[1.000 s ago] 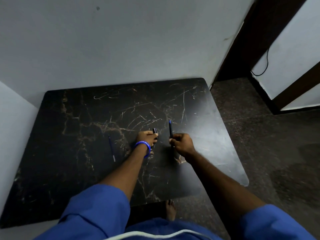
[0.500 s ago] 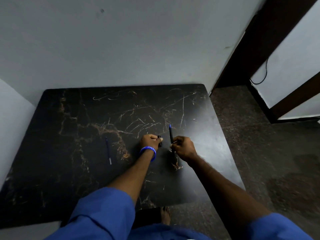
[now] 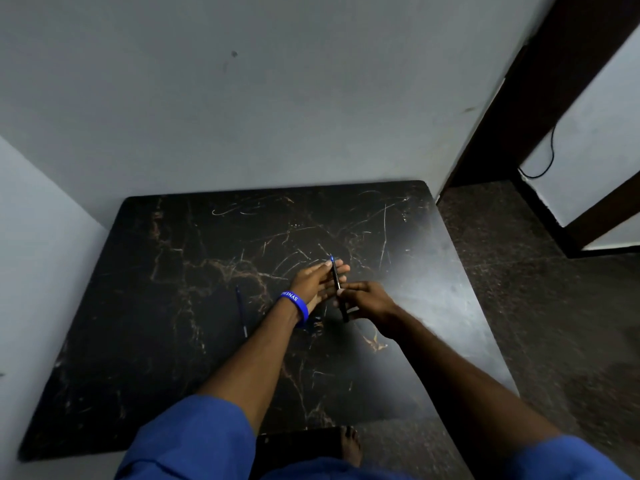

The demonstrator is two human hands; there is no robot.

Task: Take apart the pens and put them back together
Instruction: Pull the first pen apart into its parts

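My right hand (image 3: 369, 301) pinches a thin dark pen (image 3: 336, 279) that points away from me, its blue tip showing past my fingers. My left hand (image 3: 317, 282), with a blue wristband, is stretched out flat right beside and behind the pen, fingers apart, and I see nothing gripped in it. A thin blue refill (image 3: 241, 311) lies alone on the black marble-patterned table (image 3: 156, 341), to the left of my left wrist. The small black piece seen earlier is hidden.
The table sits in a corner, with grey walls at its back and left edges. Dark speckled floor (image 3: 536, 323) lies off the right edge. A dark door frame and a hanging cable (image 3: 550, 154) are at the far right. My bare foot (image 3: 350, 445) shows below the front edge.
My left hand has opened from a fist holding a small black piece to flat fingers against the pen. My right hand keeps hold of the pen. The camera has tilted up.
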